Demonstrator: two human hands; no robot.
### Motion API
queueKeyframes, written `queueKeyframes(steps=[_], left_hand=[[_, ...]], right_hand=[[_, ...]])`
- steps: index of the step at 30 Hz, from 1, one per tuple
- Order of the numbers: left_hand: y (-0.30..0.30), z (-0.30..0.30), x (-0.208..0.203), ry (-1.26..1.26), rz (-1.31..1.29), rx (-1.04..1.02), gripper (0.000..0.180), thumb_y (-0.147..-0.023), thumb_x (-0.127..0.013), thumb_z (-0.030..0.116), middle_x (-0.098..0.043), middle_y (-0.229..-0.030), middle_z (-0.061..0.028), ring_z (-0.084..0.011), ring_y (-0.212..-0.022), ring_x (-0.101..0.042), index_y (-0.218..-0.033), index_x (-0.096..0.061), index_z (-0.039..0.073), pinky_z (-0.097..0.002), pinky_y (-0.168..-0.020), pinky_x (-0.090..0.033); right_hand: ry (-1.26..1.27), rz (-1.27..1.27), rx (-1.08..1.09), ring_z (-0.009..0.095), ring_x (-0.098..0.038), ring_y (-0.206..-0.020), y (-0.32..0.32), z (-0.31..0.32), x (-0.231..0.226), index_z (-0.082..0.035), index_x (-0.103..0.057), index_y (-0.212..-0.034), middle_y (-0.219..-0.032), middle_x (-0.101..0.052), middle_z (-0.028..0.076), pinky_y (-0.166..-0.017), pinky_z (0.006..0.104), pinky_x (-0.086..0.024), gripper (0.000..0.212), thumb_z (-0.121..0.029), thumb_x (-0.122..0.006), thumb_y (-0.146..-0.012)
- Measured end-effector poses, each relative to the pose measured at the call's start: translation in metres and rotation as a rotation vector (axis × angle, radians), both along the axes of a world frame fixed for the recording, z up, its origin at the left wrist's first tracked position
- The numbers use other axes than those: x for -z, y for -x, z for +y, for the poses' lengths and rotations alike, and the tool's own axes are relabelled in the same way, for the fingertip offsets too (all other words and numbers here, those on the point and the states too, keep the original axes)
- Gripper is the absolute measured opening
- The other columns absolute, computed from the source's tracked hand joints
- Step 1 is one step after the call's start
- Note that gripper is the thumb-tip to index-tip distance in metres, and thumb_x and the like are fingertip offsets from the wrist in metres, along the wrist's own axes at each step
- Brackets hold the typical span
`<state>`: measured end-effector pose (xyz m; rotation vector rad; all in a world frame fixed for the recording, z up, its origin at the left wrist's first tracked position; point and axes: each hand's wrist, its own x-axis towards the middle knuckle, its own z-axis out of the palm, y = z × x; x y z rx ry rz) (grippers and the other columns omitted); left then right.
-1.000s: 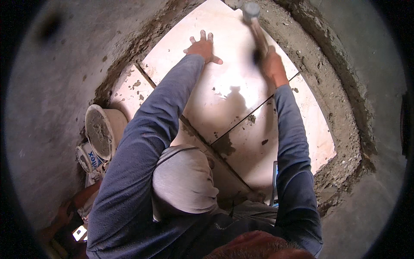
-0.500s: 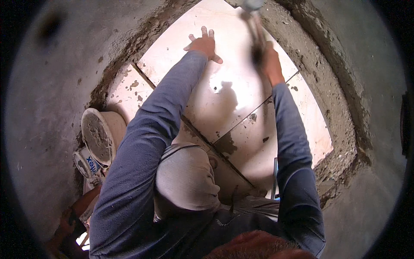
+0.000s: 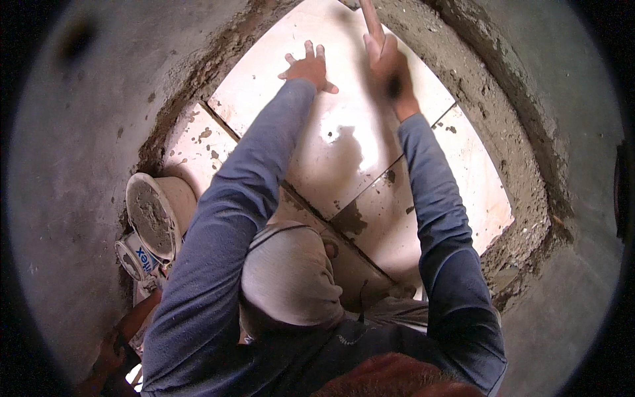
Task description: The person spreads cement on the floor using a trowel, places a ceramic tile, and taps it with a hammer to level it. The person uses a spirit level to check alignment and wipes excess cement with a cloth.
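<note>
My left hand [image 3: 309, 71] lies flat with its fingers spread on a large, pale, glossy floor tile [image 3: 311, 162] in the far corner. Over the right part of that tile, my right hand [image 3: 390, 69] is wrapped round the wooden handle of a mallet [image 3: 372, 20]. The handle points away from me; its head is beyond the top edge of the picture. Dark joints separate this tile from a neighbouring tile [image 3: 463, 172] at the right and another tile [image 3: 192, 142] at the left, both spotted with wet grey mortar.
Rough mortar [image 3: 522, 165] borders the tiles along the right wall. A bucket [image 3: 182, 202] crusted with grey mortar stands at the left, beside a smaller white tub [image 3: 129, 258]. Another person's arm [image 3: 135, 314] reaches in at the lower left. My knee [image 3: 284, 278] is bent below my arms.
My right hand has moved farther away and slightly left, taking the mallet's pale head out of the picture. My left hand stays spread on the tile.
</note>
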<state>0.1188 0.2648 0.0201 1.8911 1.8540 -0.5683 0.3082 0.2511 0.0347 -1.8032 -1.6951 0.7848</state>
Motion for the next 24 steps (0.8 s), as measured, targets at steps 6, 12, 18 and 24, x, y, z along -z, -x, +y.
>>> queueKeyframes(steps=[6,12,18,24], left_hand=[[0.002,0.002,0.006,-0.019,-0.022,0.027,0.129,-0.068,-0.086,0.059,-0.002,-0.170,-0.0110,-0.0592,-0.145,-0.019,-0.163,-0.010,0.017,-0.0745,-0.098,-0.047],[0.005,0.005,0.013,0.009,0.018,0.069,0.129,-0.069,-0.082,0.066,-0.001,-0.171,-0.0082,-0.0556,-0.147,-0.020,-0.164,-0.007,0.020,-0.0689,-0.097,-0.052],[0.009,0.003,0.024,-0.025,0.033,0.071,0.130,-0.068,-0.083,0.065,-0.002,-0.171,-0.0088,-0.0565,-0.147,-0.019,-0.164,-0.007,0.019,-0.0699,-0.096,-0.051],[0.007,0.007,0.031,-0.044,-0.009,0.096,0.127,-0.069,-0.085,0.059,-0.004,-0.170,-0.0110,-0.0590,-0.146,-0.016,-0.163,-0.010,0.018,-0.0759,-0.098,-0.045]], right_hand=[[0.022,-0.025,-0.052,0.050,-0.069,-0.090,0.020,0.013,-0.004,0.004,-0.054,-0.117,-0.093,-0.070,0.032,-0.081,0.0555,-0.054,0.054,-0.048,-0.050,-0.103],[0.126,-0.142,-0.059,0.048,-0.070,-0.084,0.042,0.016,0.006,0.002,-0.051,-0.111,-0.087,-0.071,0.030,-0.074,0.0534,-0.057,0.046,-0.043,-0.052,-0.103],[0.075,0.040,-0.123,0.042,-0.072,-0.093,0.043,0.006,0.002,0.006,-0.054,-0.123,-0.100,-0.070,0.029,-0.079,0.0507,-0.057,0.054,-0.044,-0.052,-0.102],[0.104,0.029,-0.010,0.045,-0.070,-0.090,0.017,-0.010,-0.005,0.007,-0.054,-0.121,-0.099,-0.069,0.033,-0.081,0.0525,-0.055,0.062,-0.053,-0.046,-0.103]])
